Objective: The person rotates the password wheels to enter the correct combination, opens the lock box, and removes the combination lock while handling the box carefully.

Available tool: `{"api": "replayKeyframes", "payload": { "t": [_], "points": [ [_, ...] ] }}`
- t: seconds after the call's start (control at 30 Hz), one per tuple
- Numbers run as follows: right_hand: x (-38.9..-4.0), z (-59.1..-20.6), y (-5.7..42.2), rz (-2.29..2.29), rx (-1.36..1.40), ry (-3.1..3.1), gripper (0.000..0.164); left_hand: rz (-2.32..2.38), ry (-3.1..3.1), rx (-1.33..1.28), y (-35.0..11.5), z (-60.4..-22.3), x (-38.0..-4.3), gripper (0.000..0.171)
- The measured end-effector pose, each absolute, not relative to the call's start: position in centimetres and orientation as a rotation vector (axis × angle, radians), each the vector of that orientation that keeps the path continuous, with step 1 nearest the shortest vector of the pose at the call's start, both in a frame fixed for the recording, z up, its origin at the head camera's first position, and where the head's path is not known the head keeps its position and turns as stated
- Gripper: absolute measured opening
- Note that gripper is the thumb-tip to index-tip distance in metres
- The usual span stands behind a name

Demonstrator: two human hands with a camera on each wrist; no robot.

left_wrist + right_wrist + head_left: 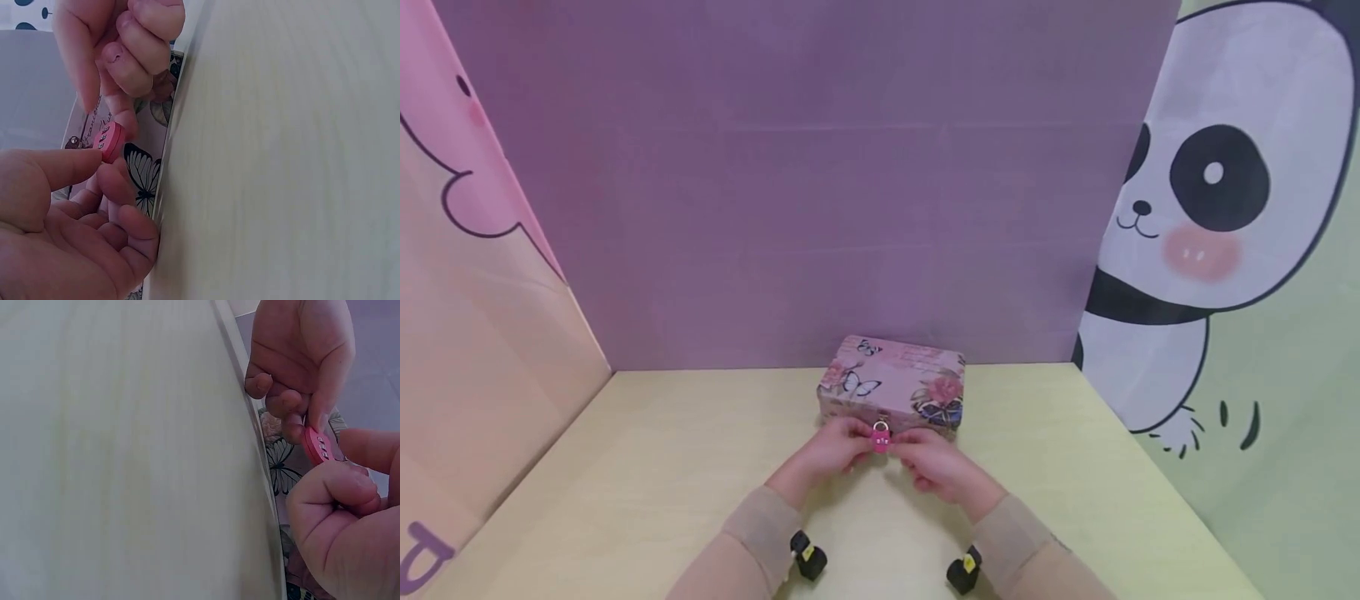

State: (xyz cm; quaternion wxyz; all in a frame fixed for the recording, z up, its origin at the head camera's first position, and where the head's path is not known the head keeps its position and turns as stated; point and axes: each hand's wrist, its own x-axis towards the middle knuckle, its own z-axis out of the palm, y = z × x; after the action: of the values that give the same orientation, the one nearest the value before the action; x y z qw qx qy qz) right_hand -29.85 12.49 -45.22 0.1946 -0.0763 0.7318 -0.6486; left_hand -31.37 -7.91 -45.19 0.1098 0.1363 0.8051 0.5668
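Observation:
A small pink combination padlock (881,439) hangs by its metal shackle at the front clasp of a pink box (895,371) printed with butterflies and flowers. My left hand (835,447) pinches the padlock's left side between thumb and index finger. From the other side my right hand (942,467) has its index finger against the padlock, thumb close by and the other fingers curled. The number dials on the pink padlock (319,445) face up between both hands in the right wrist view. The box's lid is down.
The box stands on a pale wooden table (700,467), near a purple back panel (850,183). Side panels carry cartoon prints, a panda (1217,242) on the right. Black wrist devices (808,557) sit at both sleeves.

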Motion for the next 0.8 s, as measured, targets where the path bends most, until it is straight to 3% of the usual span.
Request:
{"api": "replayKeyframes", "payload": {
  "t": [0.8],
  "points": [
    [-30.8,-46.6,10.5,-2.045,-0.054,1.715,0.014,1.715,2.332,0.413,-8.1,-45.6,-31.4,0.013]
  ]
}}
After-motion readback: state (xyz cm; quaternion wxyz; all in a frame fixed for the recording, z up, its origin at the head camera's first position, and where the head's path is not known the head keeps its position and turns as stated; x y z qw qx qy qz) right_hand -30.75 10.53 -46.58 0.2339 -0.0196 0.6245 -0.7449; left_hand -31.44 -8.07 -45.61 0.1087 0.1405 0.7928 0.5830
